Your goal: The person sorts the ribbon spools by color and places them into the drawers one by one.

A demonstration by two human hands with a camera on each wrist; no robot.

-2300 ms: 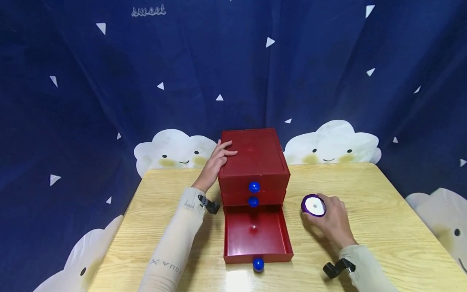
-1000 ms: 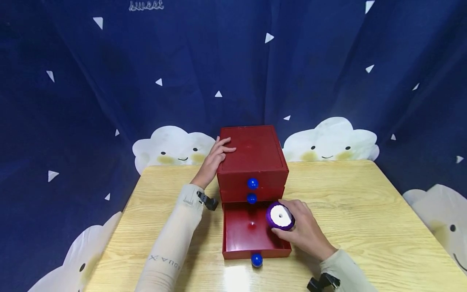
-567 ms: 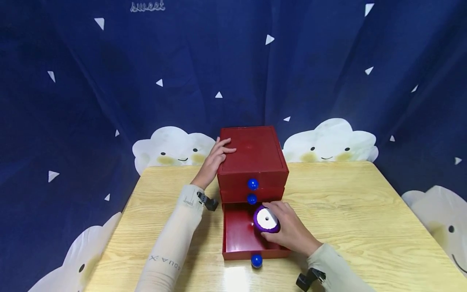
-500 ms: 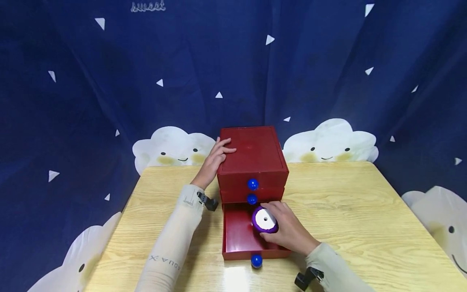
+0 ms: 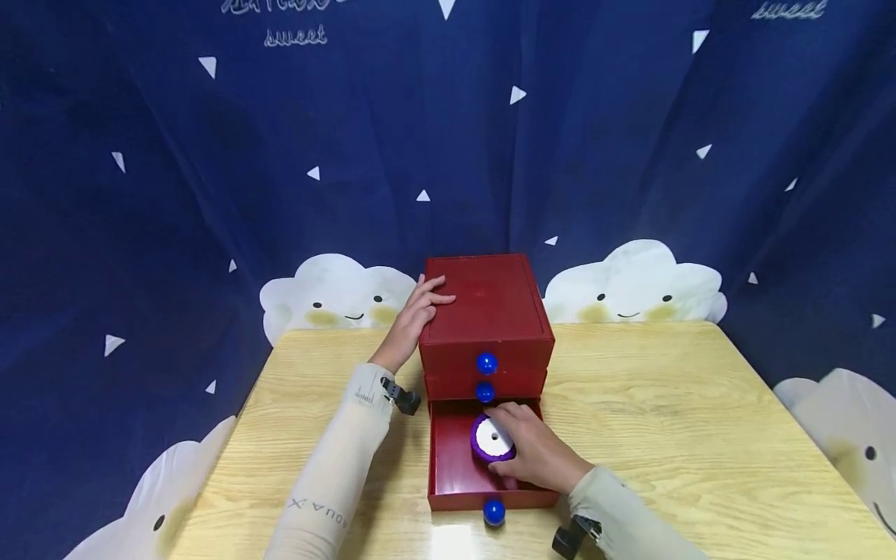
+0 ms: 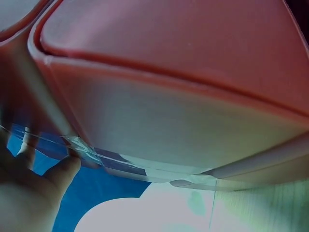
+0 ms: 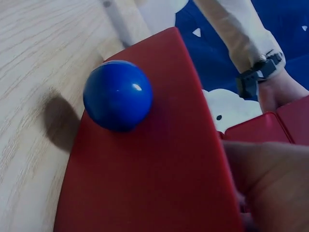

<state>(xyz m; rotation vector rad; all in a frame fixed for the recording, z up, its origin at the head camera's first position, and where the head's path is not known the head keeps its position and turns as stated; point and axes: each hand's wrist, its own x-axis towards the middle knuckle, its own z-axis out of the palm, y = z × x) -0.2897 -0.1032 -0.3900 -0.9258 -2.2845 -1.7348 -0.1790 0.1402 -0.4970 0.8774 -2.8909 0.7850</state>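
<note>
A red drawer cabinet [image 5: 490, 307] stands mid-table with its bottom drawer [image 5: 453, 467] pulled out. My left hand [image 5: 411, 323] rests on the cabinet's upper left edge, its fingers fairly straight over the top. Between thumb and fingers my right hand [image 5: 535, 451] pinches a ribbon roll [image 5: 493, 437], purple round the rim with a white face and a small central hole. Roll and fingers are inside the outline of the pulled-out drawer. In the right wrist view that drawer's red front [image 7: 154, 164] hides the roll and most of the right hand [image 7: 275, 181].
A blue ball knob [image 5: 494, 512] juts from the drawer's front. Two more blue knobs [image 5: 486, 362] mark the closed upper drawers. The light wooden table [image 5: 651, 404] stretches to both sides. Behind it hangs a dark blue curtain [image 5: 364, 155] with clouds and triangles.
My right hand has carried the ribbon roll from the table's right side leftward over the open drawer, then lower into it. The left hand stays on the cabinet.
</note>
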